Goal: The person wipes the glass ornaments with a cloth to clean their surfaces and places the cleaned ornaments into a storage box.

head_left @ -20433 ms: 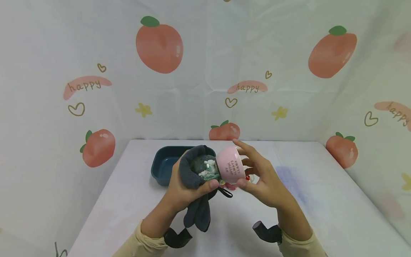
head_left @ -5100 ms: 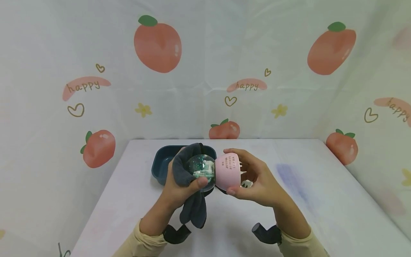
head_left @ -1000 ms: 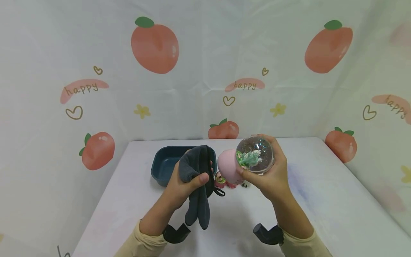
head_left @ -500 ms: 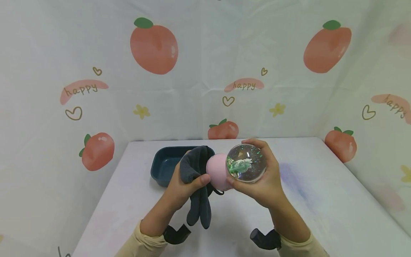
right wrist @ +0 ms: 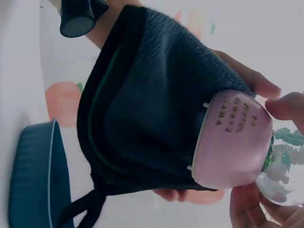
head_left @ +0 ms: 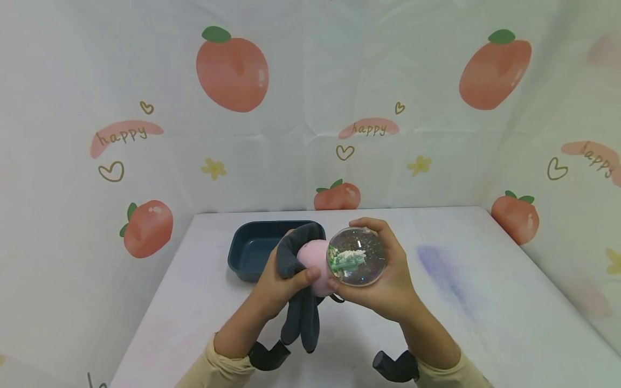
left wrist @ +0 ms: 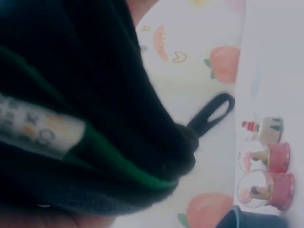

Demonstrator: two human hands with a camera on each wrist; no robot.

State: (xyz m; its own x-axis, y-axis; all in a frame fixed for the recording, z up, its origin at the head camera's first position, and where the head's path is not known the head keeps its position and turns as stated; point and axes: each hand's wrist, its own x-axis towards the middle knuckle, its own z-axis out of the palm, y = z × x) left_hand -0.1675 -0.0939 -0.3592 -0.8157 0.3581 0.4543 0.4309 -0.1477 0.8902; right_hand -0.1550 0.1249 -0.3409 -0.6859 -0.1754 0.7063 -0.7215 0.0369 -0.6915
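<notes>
A snow globe with a clear glitter-filled ball and a pink base [head_left: 314, 258] lies on its side in the air. My right hand [head_left: 383, 288] grips it round the ball [head_left: 356, 256] and base edge. My left hand [head_left: 276, 285] holds a dark grey cloth [head_left: 301, 323], thumb in front at the pink base, the other fingers mostly hidden behind. In the right wrist view, the base's underside, with small white feet, faces the cloth [right wrist: 156, 104], and raised lettering shows on its side. The left wrist view shows the cloth's black loop [left wrist: 211, 114] and white label [left wrist: 38, 126].
A dark blue bin [head_left: 242, 256] stands on the white table [head_left: 461, 323] behind my left hand. In the left wrist view, two pink-based snow globes [left wrist: 279, 190] and a white-based one [left wrist: 271, 129] stand near the bin. A printed curtain [head_left: 301, 108] hangs behind the table.
Earlier the cloth was round the glass ball while my right hand held the base. The globe is now turned about. Over the last second it moved left, base against the cloth.
</notes>
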